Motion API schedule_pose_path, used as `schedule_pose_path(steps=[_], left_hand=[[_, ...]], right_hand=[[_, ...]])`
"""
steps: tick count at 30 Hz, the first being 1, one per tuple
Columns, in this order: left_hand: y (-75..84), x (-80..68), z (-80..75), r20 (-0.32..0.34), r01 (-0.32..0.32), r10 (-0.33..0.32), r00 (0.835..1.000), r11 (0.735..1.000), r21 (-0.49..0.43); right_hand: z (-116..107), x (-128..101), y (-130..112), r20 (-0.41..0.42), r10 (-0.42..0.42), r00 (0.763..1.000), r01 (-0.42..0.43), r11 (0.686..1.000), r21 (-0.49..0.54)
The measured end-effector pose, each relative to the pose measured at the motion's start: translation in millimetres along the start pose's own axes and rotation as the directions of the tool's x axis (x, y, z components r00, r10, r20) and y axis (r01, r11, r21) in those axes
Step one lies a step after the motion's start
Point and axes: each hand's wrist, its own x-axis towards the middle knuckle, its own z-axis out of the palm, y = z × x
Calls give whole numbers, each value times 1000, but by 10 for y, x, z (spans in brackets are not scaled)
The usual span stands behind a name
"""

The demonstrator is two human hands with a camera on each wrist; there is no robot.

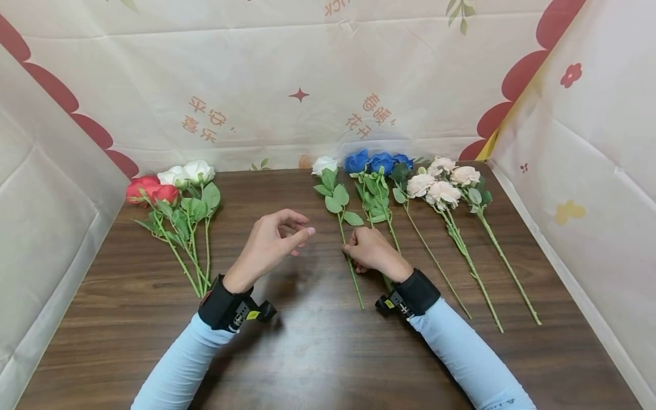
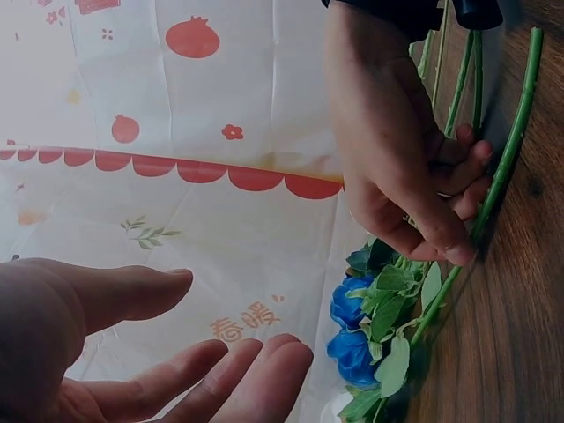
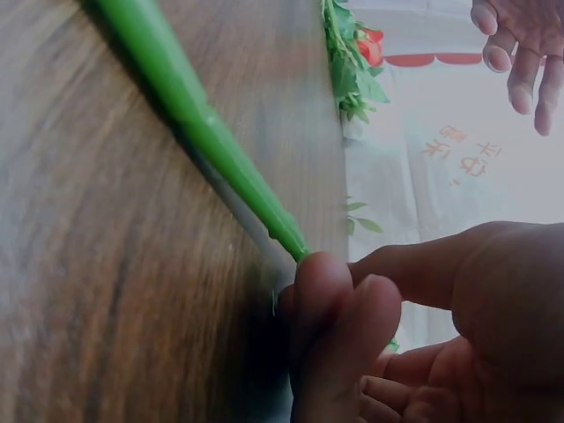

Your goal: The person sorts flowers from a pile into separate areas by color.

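My right hand pinches the green stem of a single white rose, which lies on the table with its bloom at the back edge. In the right wrist view, thumb and fingers meet on that stem. Left of it, my left hand hovers over the table with fingers loosely bent and nothing held. Blue roses lie just right of the white rose, their stems running partly beneath my right hand and wrist.
At the left lies a bunch of red roses and white roses, stems gathered together. Pale pink flowers with long stems lie on the right of the brown table. Printed cloth walls the back and sides.
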Motion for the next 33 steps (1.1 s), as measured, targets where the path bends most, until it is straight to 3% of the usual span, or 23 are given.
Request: schedule_pose_path(steps=[12, 22, 27, 33], left_hand=[[-4, 0, -1, 5, 5, -5, 1000, 1000, 29], [-11, 9, -14, 9, 3, -3, 1000, 999, 45], [-9, 16, -54, -14, 4, -3, 1000, 997, 81], [-29, 28, -124, -34, 8, -3, 999, 991, 133]], right_hand=[[6, -20, 7, -13, -10, 1000, 11, 999, 40], [-13, -23, -5, -13, 1, 1000, -1, 1000, 4], [-57, -80, -27, -86, -21, 996, 20, 1000, -17], [-149, -220, -154, -195, -155, 969, 152, 988, -28]])
